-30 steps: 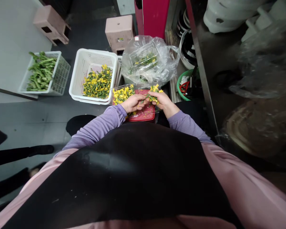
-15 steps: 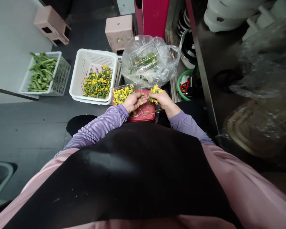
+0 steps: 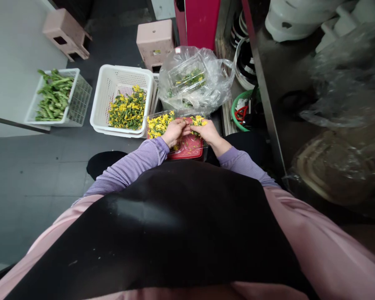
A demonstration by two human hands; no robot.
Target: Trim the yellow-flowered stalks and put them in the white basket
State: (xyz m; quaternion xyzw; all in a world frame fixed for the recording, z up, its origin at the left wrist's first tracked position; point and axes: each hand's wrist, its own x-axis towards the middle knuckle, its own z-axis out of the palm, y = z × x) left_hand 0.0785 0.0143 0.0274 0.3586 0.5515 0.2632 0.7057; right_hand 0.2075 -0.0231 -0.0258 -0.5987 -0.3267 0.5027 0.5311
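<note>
My right hand (image 3: 208,131) is closed round a small bunch of yellow flowers (image 3: 198,120) with green stems. Close against it, my left hand (image 3: 175,132) has its fingers pinched together; whatever lies between them is too small to make out. Both hands are over a red lid or board (image 3: 190,151) strewn with green and yellow bits. To the left of my left hand, a clear plastic tray (image 3: 148,125) holds many picked yellow flowers (image 3: 158,124).
A white basket (image 3: 95,112) with yellow-flowered greens stands to the left, another basket (image 3: 81,100) with thick green stalks beyond it. Ahead lies a clear plastic bag (image 3: 217,83) over more greens. Pink stools (image 3: 154,39) are behind; a green basket (image 3: 236,110) and metal-edged shelf (image 3: 265,96) sit right.
My right hand has moved left with its bunch of flowers and now meets my left hand. The left hand's fingers have curled from a more open pose into a pinch.
</note>
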